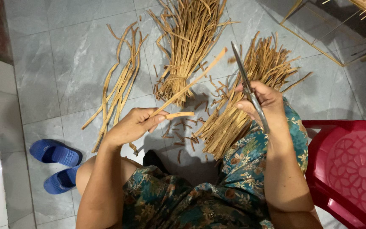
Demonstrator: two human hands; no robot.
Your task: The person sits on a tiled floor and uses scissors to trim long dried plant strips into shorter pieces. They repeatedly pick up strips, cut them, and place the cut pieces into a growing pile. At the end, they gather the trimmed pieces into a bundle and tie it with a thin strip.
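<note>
Head view looks down at a seated person in a floral dress, working over a grey tiled floor (56, 55); the left hand (134, 123) is closed in a pinch around a long dried strip (191, 81), thumb and fingers gripping its lower end while the rest slants up and to the right; a shorter piece lies across the fingertips, though whether it is a separate offcut or the folded end of the same strip is hard to tell from this angle. The right hand (261, 104) is wrapped around the handles of a pair of scissors (245, 82), blades together and pointing up and away, their tip just beside the upper end of the strip but not on it. By the look of it, the step in hand is trimming; the strip is held ready, the blades not yet set to it; the next move would seem to call for parting the blades and bringing them squarely across the strip near the pinching fingers, keeping the fingertips out of the way. On the floor lie a tied bundle (189, 46) ahead, a second bundle (242, 99) against the knee, loose long strips (119, 80) to the left, and small offcuts (183, 135) scattered between; blue sandals (56, 165) sit at lower left and a red plastic chair (352, 169) at right.
</note>
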